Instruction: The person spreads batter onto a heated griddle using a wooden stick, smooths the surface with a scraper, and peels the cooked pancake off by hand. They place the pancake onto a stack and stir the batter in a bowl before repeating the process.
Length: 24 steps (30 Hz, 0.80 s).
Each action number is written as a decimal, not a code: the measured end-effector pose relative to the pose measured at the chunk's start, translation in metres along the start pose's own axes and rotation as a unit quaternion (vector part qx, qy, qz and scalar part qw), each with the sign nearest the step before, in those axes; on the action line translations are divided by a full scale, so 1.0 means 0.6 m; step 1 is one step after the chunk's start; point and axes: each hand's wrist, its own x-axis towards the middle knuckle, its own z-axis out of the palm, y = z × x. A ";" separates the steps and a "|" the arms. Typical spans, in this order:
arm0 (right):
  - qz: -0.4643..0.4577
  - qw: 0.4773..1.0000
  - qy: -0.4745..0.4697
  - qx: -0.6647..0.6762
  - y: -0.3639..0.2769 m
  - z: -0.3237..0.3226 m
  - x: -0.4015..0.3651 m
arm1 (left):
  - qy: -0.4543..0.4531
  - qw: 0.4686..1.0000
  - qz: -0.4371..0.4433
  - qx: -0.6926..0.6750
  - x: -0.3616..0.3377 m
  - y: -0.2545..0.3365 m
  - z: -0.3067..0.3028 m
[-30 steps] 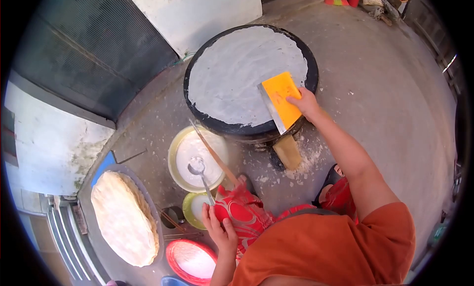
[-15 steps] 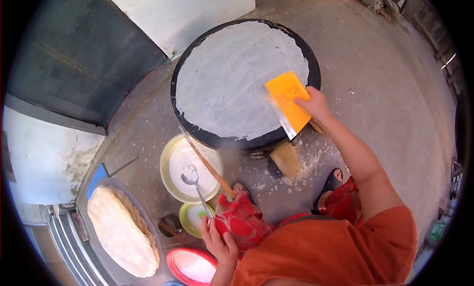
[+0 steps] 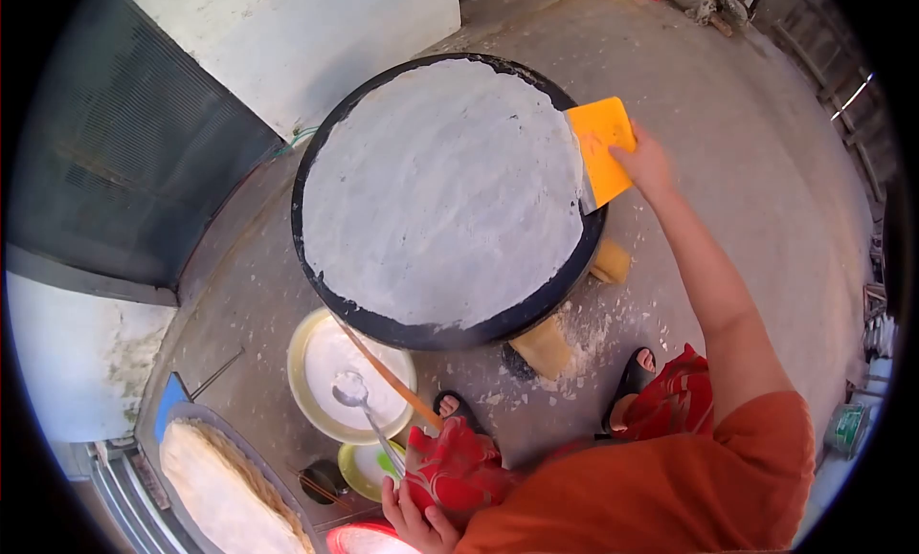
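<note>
My right hand (image 3: 647,164) grips a yellow scraper (image 3: 603,152) at the right rim of a large round black griddle (image 3: 421,334). The scraper's blade lies at the edge of a thin, pale pancake (image 3: 440,190) that covers most of the griddle. Low by my left knee, my left hand (image 3: 417,523) has its fingers apart, near the handle end of a metal ladle (image 3: 371,415). The ladle's bowl rests in white batter (image 3: 330,358) inside a pale yellow basin (image 3: 299,382).
A wooden stick (image 3: 388,377) slants from the griddle to my knee. Beside the basin are a green bowl (image 3: 352,473) and a dark pot (image 3: 324,477). Stacked pancakes (image 3: 215,487) lie at lower left, a red basin (image 3: 343,540) at the bottom. Pale crumbs (image 3: 586,339) litter the floor.
My right hand has moved the scraper up and right, from over the pancake's lower right to the griddle's right rim. The view has shifted, placing the griddle lower and further left.
</note>
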 end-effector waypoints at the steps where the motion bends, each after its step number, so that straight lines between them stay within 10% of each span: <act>1: 0.000 1.000 0.000 -0.002 -0.008 0.002 0.019 | -0.001 1.000 0.000 -0.001 0.001 -0.003 0.002; 3: 0.153 0.985 -0.070 -0.049 -0.027 0.002 0.078 | 0.003 1.000 0.006 0.010 0.006 -0.007 0.006; 6: 0.031 0.992 -0.078 -0.096 -0.035 0.062 0.125 | -0.008 1.000 -0.002 0.019 0.021 -0.008 0.011; 10: 0.130 0.976 -0.112 -0.136 -0.105 0.080 0.208 | -0.019 0.999 -0.028 0.036 0.048 -0.002 0.017; 24: -0.204 0.963 -0.104 -0.144 -0.356 0.359 0.381 | -0.018 0.988 -0.131 0.079 0.099 -0.012 0.041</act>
